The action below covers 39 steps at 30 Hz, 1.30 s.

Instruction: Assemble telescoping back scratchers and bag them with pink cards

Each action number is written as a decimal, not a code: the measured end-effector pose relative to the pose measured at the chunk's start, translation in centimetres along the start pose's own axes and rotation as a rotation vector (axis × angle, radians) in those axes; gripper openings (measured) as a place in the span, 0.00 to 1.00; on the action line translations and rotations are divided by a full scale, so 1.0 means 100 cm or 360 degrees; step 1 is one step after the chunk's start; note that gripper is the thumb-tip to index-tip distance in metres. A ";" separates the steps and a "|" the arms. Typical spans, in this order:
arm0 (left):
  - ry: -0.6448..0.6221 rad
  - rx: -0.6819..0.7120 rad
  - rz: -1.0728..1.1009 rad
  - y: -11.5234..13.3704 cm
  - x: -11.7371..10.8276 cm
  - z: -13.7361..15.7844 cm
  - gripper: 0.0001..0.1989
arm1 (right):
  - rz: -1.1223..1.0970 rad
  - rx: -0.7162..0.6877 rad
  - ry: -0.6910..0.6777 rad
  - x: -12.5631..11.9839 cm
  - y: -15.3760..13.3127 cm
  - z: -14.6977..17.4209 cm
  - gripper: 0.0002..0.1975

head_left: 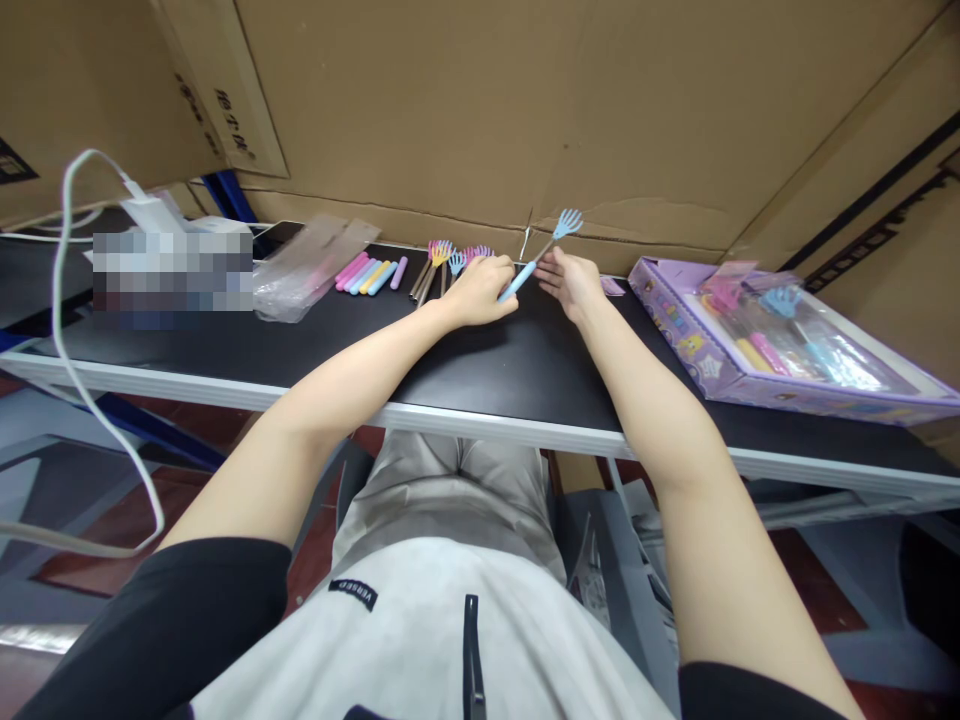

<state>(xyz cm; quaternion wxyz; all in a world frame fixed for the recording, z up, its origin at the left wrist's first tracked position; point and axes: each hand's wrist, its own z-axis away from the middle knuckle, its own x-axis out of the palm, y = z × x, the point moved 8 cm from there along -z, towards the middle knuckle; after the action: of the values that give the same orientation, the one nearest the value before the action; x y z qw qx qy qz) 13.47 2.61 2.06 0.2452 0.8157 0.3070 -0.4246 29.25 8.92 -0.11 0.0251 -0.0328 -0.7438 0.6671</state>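
A back scratcher with a light blue handle, a metal rod and a blue claw head slants up to the right over the table. My left hand is closed on the lower part of its handle. Just right of the rod is my right hand, its fingers stretched out and apart; whether they touch the scratcher I cannot tell. Behind my left hand lie several claw heads on metal rods, yellow, blue and pink, partly hidden by the hand. To their left, several coloured handles lie side by side.
Clear plastic bags lie left of the handles. A purple display box with packed scratchers stands at the right. A white cable loops at the far left. Cardboard walls the back of the black table.
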 end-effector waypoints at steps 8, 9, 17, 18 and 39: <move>-0.0090 0.0071 0.0032 -0.001 0.009 0.001 0.03 | -0.0327 0.0054 0.0143 -0.019 -0.009 -0.003 0.21; -0.0098 0.0058 0.0036 -0.002 0.009 0.001 0.03 | -0.0335 0.0063 0.0162 -0.020 -0.009 -0.003 0.21; -0.0143 0.0068 0.0084 -0.007 0.005 0.004 0.05 | -0.0385 0.0078 0.0247 -0.023 -0.007 -0.001 0.21; -0.0145 0.0073 0.0101 -0.009 0.005 0.004 0.05 | -0.0382 0.0082 0.0244 -0.024 -0.007 -0.001 0.21; 0.0167 -0.0192 0.0307 -0.051 -0.009 -0.002 0.04 | -0.0320 -0.0059 0.0103 0.008 -0.022 0.021 0.22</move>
<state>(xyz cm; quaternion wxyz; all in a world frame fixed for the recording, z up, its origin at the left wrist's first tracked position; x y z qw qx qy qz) 9.60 5.97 2.18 0.3170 0.8463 0.2645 -0.3365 28.20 6.68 1.85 0.1152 0.0200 -0.7543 0.6460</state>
